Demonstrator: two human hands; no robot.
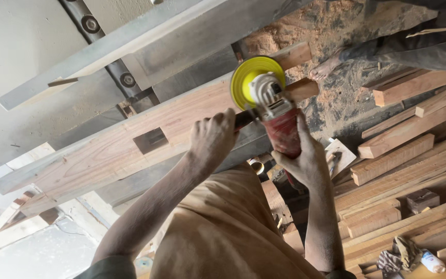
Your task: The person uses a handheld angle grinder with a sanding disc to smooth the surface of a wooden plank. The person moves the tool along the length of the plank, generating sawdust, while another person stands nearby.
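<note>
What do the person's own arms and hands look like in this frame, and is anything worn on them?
Both arms are bare from above the elbow down, with no gloves, watch or rings visible on the left hand or right hand. Short dark greenish sleeves edge the upper arms at the bottom of the picture. Both forearms look lean and carry a light coat of dust.

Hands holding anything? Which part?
Both on the angle grinder: left hand grips its side handle, right hand wraps the red body.
</note>
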